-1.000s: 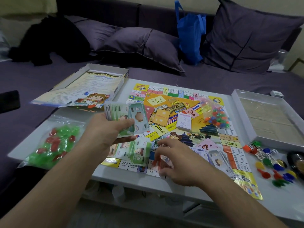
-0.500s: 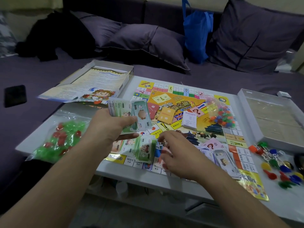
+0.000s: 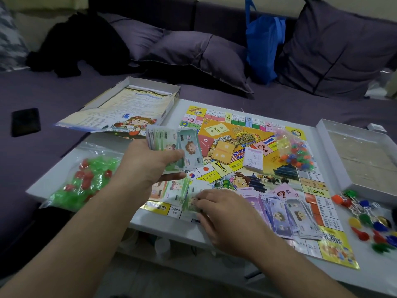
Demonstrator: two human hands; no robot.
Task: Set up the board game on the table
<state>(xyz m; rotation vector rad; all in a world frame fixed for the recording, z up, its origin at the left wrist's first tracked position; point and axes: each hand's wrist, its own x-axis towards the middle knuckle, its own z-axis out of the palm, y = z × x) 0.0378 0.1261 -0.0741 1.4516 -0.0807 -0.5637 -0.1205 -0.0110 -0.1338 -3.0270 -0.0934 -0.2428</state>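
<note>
The colourful game board (image 3: pixel 253 134) lies flat on the white table (image 3: pixel 71 166). My left hand (image 3: pixel 148 164) grips a fanned stack of play money (image 3: pixel 178 147) above the board's near-left part. My right hand (image 3: pixel 223 214) rests with curled fingers on a green banknote (image 3: pixel 191 203) at the board's near edge, beside a small green pile (image 3: pixel 174 190). Purple banknotes (image 3: pixel 285 214) are spread to the right of that hand. Orange cards (image 3: pixel 223 152) and a white card deck (image 3: pixel 253 158) sit at the board's centre.
A bag of green and red pieces (image 3: pixel 83 179) lies at the table's left. A bag of coloured pegs (image 3: pixel 294 151) rests on the board. Loose coloured pawns (image 3: pixel 369 220), the empty box tray (image 3: pixel 361 160) at right, the box lid with rule sheet (image 3: pixel 126 108) at back left, a sofa behind.
My right hand has slid a little left along the board's near edge onto a green note. My left hand keeps holding the money stack, almost still.
</note>
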